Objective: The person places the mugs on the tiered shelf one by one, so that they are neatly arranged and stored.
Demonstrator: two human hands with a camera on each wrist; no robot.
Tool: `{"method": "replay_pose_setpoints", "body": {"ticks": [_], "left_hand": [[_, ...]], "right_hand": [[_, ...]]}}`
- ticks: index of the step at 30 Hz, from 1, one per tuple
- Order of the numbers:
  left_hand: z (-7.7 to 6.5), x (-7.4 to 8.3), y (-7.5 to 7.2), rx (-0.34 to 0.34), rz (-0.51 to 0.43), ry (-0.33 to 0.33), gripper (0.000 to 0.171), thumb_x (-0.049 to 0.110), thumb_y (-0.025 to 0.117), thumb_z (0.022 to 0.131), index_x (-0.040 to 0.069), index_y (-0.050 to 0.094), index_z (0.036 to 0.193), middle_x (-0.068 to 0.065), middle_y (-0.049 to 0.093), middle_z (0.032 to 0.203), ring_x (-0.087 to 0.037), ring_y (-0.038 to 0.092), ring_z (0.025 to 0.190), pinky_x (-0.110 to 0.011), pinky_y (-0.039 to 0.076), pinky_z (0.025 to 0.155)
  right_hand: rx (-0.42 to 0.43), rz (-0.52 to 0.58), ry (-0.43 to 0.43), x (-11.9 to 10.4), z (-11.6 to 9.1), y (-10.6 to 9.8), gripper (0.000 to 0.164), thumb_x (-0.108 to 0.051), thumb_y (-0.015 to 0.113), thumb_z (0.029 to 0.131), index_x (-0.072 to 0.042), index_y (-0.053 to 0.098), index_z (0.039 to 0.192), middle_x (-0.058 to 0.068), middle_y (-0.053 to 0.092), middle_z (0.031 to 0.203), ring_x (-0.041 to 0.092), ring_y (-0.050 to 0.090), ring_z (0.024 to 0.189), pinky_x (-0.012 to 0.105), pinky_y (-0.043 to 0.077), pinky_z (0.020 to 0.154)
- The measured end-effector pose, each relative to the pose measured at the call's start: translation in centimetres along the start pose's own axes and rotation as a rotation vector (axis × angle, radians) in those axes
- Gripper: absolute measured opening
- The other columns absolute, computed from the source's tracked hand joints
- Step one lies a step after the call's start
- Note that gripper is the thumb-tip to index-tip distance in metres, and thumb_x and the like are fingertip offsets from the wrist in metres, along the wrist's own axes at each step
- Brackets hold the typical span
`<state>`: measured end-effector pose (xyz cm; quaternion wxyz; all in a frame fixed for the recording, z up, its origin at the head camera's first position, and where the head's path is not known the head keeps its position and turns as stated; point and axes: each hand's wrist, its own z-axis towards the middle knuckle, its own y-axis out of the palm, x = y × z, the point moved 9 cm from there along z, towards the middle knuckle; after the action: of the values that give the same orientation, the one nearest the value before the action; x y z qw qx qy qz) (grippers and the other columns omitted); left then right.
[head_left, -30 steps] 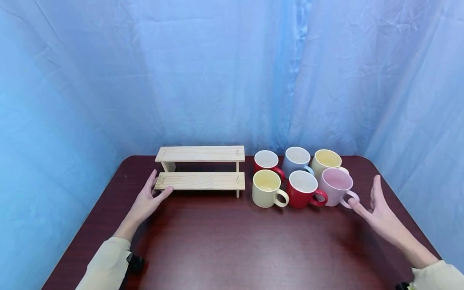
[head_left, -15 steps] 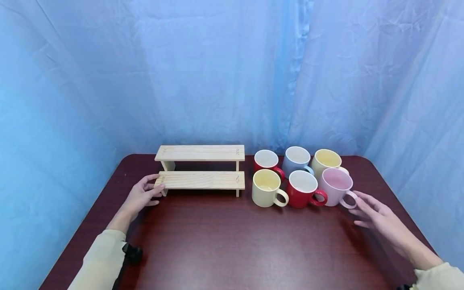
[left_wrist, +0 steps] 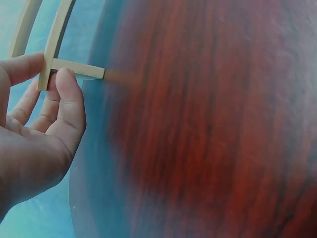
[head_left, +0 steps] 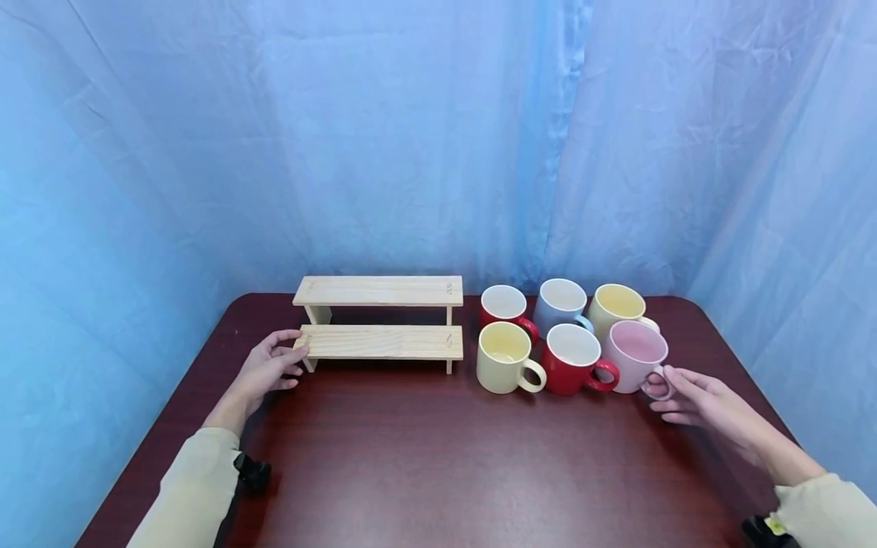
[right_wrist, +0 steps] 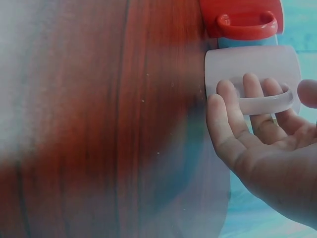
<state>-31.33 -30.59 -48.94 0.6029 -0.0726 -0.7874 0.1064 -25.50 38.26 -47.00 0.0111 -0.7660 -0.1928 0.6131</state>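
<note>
My left hand (head_left: 263,369) pinches the left end of the lower board of a two-tier wooden shelf rack (head_left: 380,342). In the left wrist view, the thumb lies on top of the board (left_wrist: 53,42) and fingers reach beneath it. At the right, my right hand (head_left: 719,415) grips the handle of a pink mug (head_left: 625,365), which stands upright on the table. The right wrist view has fingers bent at the mug handle (right_wrist: 267,105), with the thumb at its top end. Right beside the pink mug stands a red mug (head_left: 569,374).
A cream mug (head_left: 499,373) is at the front left of the mug group. Behind are another red mug (head_left: 488,313), a light blue mug (head_left: 548,316) and a yellow mug (head_left: 603,316). Blue curtains (head_left: 411,152) surround the dark wooden table (head_left: 438,457).
My right hand has moved left from beside the pink mug and taken hold of its handle. My left hand has closed from spread fingers to a pinch on the lower board's end.
</note>
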Motion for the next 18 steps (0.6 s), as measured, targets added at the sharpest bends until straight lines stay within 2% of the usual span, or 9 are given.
{"method": "replay_pose_setpoints", "body": {"ticks": [7,11,18], "left_hand": [[-0.27,0.13,-0.02,0.013,-0.006,-0.006,0.065,0.041,0.068,0.098,0.017,0.037,0.149,-0.009,0.060,0.105,-0.018,0.060,0.071,-0.030,0.058,0.062],[-0.30,-0.04,-0.33,0.022,-0.018,-0.028,0.063,0.041,0.068,0.098,0.019,0.037,0.149,-0.006,0.062,0.101,-0.016,0.059,0.070,-0.029,0.057,0.060],[-0.10,-0.65,0.19,0.005,-0.041,-0.044,0.061,0.038,0.070,0.097,0.020,0.039,0.147,-0.005,0.063,0.097,-0.015,0.060,0.069,-0.029,0.056,0.058]], "right_hand": [[-0.026,-0.004,0.006,-0.01,0.71,0.10,0.047,-0.034,0.040,0.112,0.006,0.056,0.130,0.006,0.072,0.113,0.024,0.072,0.099,0.033,0.059,0.084],[-0.072,0.014,-0.018,-0.11,1.06,0.49,0.044,-0.033,0.039,0.112,0.003,0.058,0.129,0.007,0.071,0.114,0.025,0.071,0.101,0.035,0.058,0.085],[-0.158,0.048,-0.040,0.13,0.67,0.67,0.041,-0.029,0.034,0.113,-0.001,0.059,0.128,0.008,0.071,0.116,0.026,0.070,0.105,0.036,0.058,0.088]]}}
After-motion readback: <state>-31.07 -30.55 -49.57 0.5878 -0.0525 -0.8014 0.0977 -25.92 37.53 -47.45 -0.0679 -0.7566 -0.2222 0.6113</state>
